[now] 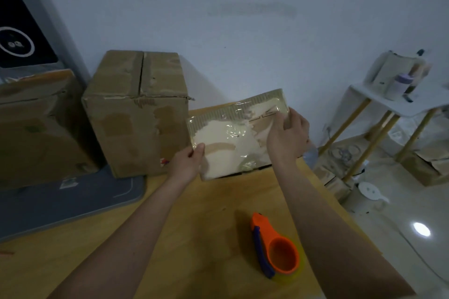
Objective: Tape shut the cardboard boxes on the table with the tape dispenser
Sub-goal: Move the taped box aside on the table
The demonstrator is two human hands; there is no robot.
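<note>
A small flat cardboard box (233, 136), covered in shiny clear tape and torn label patches, is tilted up off the wooden table (206, 213). My left hand (188, 161) grips its lower left corner. My right hand (288, 133) holds its right edge, fingers curled over the top. The orange and blue tape dispenser (275, 246) lies on the table near the front right, between my forearms, touched by neither hand. A taller brown cardboard box (138, 114) stands at the back left, its top flaps closed with a visible seam.
Another large brown box (36, 128) sits at the far left on a grey mat (60, 201). A dark appliance (17, 31) stands behind it. Right of the table, a white shelf unit (398, 104) holds a bottle and packages, and a white kettle (366, 195) is on the floor.
</note>
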